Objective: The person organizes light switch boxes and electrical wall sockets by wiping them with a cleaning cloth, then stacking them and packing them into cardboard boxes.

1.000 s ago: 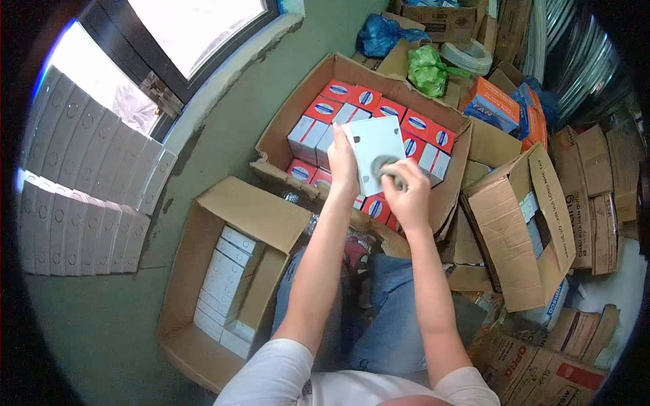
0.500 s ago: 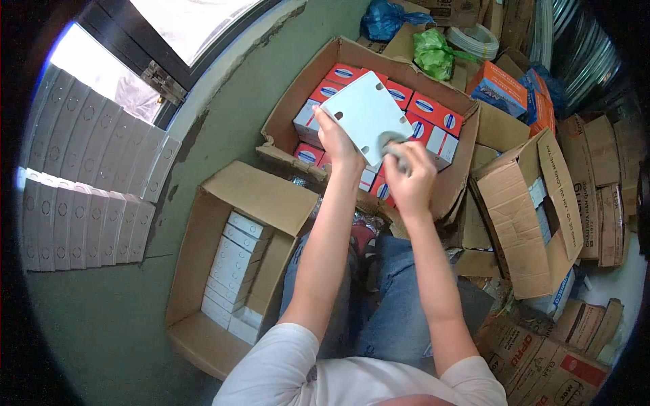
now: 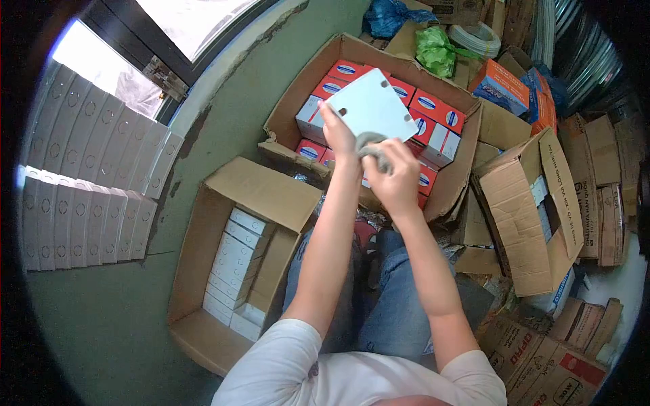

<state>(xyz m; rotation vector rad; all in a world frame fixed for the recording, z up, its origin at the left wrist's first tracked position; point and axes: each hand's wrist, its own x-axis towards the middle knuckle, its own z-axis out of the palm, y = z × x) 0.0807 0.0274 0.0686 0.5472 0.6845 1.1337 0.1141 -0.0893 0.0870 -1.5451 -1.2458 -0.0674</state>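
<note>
My left hand (image 3: pixel 338 131) grips a white square plate (image 3: pixel 375 106) with small holes near its corners, holding it by the left edge and tilted up over an open carton. My right hand (image 3: pixel 394 177) is closed on a grey cloth (image 3: pixel 373 149) pressed against the plate's lower edge. Under the plate, the cardboard carton (image 3: pixel 291 101) holds several small red-and-white boxes (image 3: pixel 434 108).
A second open carton (image 3: pixel 254 195) at my left knee holds a row of white boxes (image 3: pixel 233 271). White switch plates (image 3: pixel 88 196) are stacked against the green wall on the left. More cartons (image 3: pixel 535 216), an orange box (image 3: pixel 500 85) and green and blue bags crowd the right and far side.
The plate has swung round in my left hand and now shows its flat face more fully. My right hand with the cloth slid down and left, from the plate's middle to its lower edge.
</note>
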